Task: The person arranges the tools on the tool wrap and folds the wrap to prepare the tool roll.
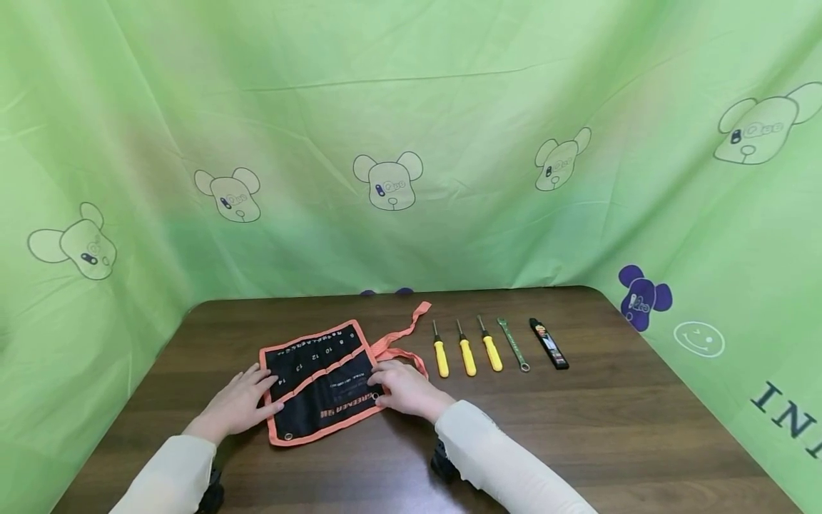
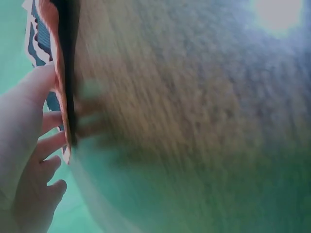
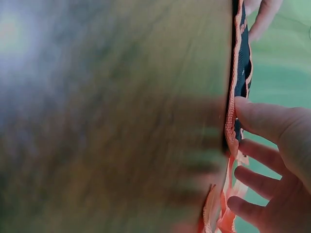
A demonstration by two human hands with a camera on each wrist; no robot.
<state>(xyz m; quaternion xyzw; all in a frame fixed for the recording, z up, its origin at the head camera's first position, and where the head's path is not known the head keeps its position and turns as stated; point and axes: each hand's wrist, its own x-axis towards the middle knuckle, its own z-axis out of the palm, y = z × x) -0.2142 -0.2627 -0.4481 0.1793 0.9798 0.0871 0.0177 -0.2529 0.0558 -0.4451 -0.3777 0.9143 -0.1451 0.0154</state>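
Black fabric pouch [image 1: 315, 408], ribbed orange trim [image 1: 363, 339], left hand [image 1: 237, 401], right hand [image 1: 406, 389] touching its edges, fingers loosely extended

The head view peers forward and down over the surface [image 1: 610, 428], both wrist views up close, sharing the pouch [image 1: 308, 403] edge-on.

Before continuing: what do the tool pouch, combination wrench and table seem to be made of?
Tool pouch: matte woven fabric, perhaps nylon; its orange edging looks ribbed and ripples softly.
Combination wrench: probably metal with some shine, given its slim form; the green tint could be coating or reflected backdrop.
Table: wood or wood-look laminate, by its brown grain; glare suggests a smooth finish.
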